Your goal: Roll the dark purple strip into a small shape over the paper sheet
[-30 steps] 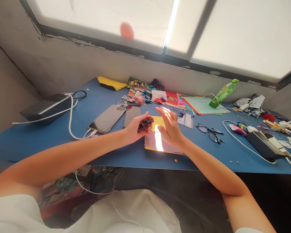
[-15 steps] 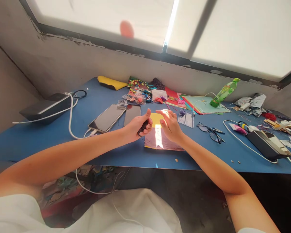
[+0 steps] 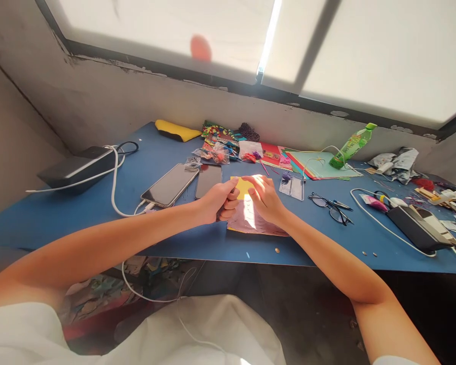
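Observation:
My left hand (image 3: 220, 202) is closed in a fist around a small dark object (image 3: 219, 215), mostly hidden by the fingers. Its thumb lies on top, pointing toward my right hand. My right hand (image 3: 266, 198) curves over the right side of a flat yellow and pinkish-brown sheet (image 3: 256, 229). Its index finger reaches toward the left thumb, and the right thumb stays apart from the index; I see nothing held there. Whether the sheet is paper or cloth I cannot tell. A strip of sunlight falls across it between the hands.
Two phones (image 3: 170, 185) lie left of the hands on the blue table (image 3: 175, 238), a cable running off one. Eyeglasses (image 3: 331, 208) and a clear case (image 3: 292, 187) are to the right. Behind are coloured sheets (image 3: 315, 163), craft packets (image 3: 216, 152) and a green bottle (image 3: 352, 147).
The fingers of my left hand have closed further around the dark object, and its thumb has tipped from upright down toward the right hand. My right hand has hardly moved.

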`<state>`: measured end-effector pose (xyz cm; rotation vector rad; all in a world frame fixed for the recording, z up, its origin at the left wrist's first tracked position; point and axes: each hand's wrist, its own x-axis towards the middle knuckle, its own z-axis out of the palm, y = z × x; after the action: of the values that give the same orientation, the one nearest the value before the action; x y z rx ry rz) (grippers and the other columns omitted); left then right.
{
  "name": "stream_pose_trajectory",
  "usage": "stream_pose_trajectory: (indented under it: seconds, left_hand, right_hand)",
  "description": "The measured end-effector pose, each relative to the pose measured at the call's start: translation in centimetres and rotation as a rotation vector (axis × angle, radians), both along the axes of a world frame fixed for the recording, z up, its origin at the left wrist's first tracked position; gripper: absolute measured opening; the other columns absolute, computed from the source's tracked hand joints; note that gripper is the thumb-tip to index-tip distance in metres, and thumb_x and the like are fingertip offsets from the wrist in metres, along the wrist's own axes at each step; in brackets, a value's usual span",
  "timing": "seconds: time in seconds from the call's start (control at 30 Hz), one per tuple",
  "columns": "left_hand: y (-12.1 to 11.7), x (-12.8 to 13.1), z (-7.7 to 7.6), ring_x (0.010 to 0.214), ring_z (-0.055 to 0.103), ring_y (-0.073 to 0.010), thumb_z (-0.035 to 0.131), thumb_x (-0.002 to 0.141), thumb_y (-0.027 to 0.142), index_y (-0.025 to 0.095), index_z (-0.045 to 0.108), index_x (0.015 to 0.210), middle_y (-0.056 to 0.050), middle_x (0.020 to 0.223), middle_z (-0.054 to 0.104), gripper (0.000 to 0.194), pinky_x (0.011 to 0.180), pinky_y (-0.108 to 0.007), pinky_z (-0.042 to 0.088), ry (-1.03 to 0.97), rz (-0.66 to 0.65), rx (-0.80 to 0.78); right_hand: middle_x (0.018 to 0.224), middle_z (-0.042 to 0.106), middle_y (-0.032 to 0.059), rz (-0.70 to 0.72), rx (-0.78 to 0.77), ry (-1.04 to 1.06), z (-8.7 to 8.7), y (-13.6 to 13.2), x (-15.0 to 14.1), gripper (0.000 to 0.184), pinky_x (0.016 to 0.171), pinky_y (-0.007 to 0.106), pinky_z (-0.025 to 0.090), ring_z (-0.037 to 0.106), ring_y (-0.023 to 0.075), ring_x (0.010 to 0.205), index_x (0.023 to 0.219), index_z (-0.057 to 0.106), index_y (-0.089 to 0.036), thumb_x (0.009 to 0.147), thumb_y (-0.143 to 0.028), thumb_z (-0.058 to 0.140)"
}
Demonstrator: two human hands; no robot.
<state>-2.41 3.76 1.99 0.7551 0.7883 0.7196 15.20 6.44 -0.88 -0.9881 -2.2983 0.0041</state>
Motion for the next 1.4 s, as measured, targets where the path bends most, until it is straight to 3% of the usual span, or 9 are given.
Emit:
stream_pose_trajectory:
  seconds: [0.07, 0.17, 0.3, 0.53, 0.7, 0.9, 1.03, 1.23, 1.4]
  left_hand:
    - [0.1, 0.2, 0.1, 0.029, 0.018, -0.0057, 0.037, 0.096, 0.047, 0.019, 0.033, 0.045, 0.006, 0.040, 0.020, 0.058, 0.029, -0.018, 0.015, -0.050, 0.050, -0.012]
    - [-0.1, 0.7, 0.4, 0.043, 0.045, -0.0096, 0.033, 0.098, 0.041, 0.016, 0.050, 0.057, 0.000, 0.052, 0.044, 0.051, 0.043, -0.021, 0.040, -0.202, 0.147, -0.019]
    - [-0.5, 0.9, 0.0, 0.063, 0.056, -0.0136, 0.028, 0.099, 0.040, 0.010, 0.064, 0.085, -0.007, 0.074, 0.061, 0.050, 0.067, -0.026, 0.048, -0.341, 0.048, -0.075]
    - [-0.3, 0.8, -1.6, 0.095, 0.063, -0.0206, 0.036, 0.096, 0.048, 0.012, 0.066, 0.088, -0.011, 0.088, 0.068, 0.048, 0.095, -0.032, 0.044, -0.405, -0.197, -0.036]
    - [-0.5, 0.5, -2.0, 0.115, 0.059, -0.0237, 0.035, 0.095, 0.051, 0.006, 0.067, 0.107, -0.017, 0.112, 0.068, 0.056, 0.099, -0.032, 0.042, -0.324, -0.371, -0.079]
    - [-0.2, 0.4, -2.3, 0.091, 0.068, -0.0215, 0.039, 0.096, 0.045, 0.007, 0.071, 0.089, -0.017, 0.093, 0.072, 0.050, 0.092, -0.031, 0.047, -0.225, -0.257, -0.091]
    - [-0.1, 0.8, -2.3, 0.076, 0.067, -0.0186, 0.037, 0.097, 0.041, 0.011, 0.071, 0.075, -0.012, 0.078, 0.072, 0.050, 0.083, -0.031, 0.049, -0.083, -0.190, -0.117]
    - [-0.3, 0.6, -2.7, 0.073, 0.065, -0.0160, 0.051, 0.092, 0.042, 0.011, 0.070, 0.074, -0.010, 0.079, 0.069, 0.041, 0.076, -0.026, 0.049, -0.131, -0.285, -0.078]
    - [-0.6, 0.6, -2.9, 0.073, 0.064, -0.0163, 0.052, 0.090, 0.047, 0.011, 0.071, 0.074, -0.011, 0.078, 0.069, 0.044, 0.079, -0.027, 0.048, -0.121, -0.392, -0.049]
  right_hand:
    - [0.116, 0.066, 0.0120, 0.019, -0.002, 0.001, 0.0, -0.1, 0.0, 0.074, 0.097, 0.044, 0.038, 0.056, 0.0257, 0.110, 0.131, 0.053, -0.020, 0.095, -0.062, 0.004]
    - [0.131, 0.057, 0.0152, 0.107, 0.026, 0.007, 0.0, -0.3, 0.0, 0.073, 0.102, 0.047, 0.038, 0.050, 0.0265, 0.123, 0.139, 0.042, -0.018, 0.094, -0.065, 0.009]
    - [0.139, 0.049, 0.0201, 0.253, 0.083, 0.066, -0.1, -0.4, 0.0, 0.069, 0.104, 0.044, 0.041, 0.044, 0.0255, 0.132, 0.143, 0.034, -0.013, 0.095, -0.062, 0.025]
    - [0.116, 0.066, 0.0112, 0.178, 0.088, 0.155, 0.5, -1.2, -0.5, 0.036, 0.091, 0.038, 0.051, 0.061, 0.0197, 0.110, 0.123, 0.056, -0.021, 0.096, -0.027, 0.033]
    - [0.077, 0.066, 0.0018, 0.013, -0.210, 0.408, 1.5, -1.0, -0.4, 0.028, 0.060, 0.029, 0.050, 0.059, 0.0132, 0.060, 0.103, 0.065, -0.023, 0.089, -0.043, 0.051]
    - [0.042, 0.034, -0.0064, -0.039, -0.568, 0.513, 2.2, -0.2, -0.2, 0.054, 0.044, 0.025, 0.023, 0.030, 0.0066, 0.042, 0.044, 0.040, -0.020, 0.063, -0.058, 0.073]
    - [0.041, 0.023, -0.0075, -0.030, -0.708, 0.498, 2.0, -0.2, -0.4, 0.056, 0.043, 0.025, 0.016, 0.021, 0.0051, 0.043, 0.040, 0.028, -0.021, 0.068, -0.047, 0.069]
    - [0.043, 0.017, -0.0084, -0.050, -0.718, 0.553, 1.7, -0.2, -0.5, 0.047, 0.043, 0.025, 0.008, 0.015, 0.0041, 0.044, 0.043, 0.020, -0.023, 0.065, -0.026, 0.061]
    - [0.049, 0.012, -0.0092, -0.067, -0.656, 0.696, 1.7, -0.1, -0.5, 0.049, 0.040, 0.022, 0.010, 0.014, 0.0038, 0.044, 0.052, 0.018, -0.023, 0.069, -0.035, 0.063]
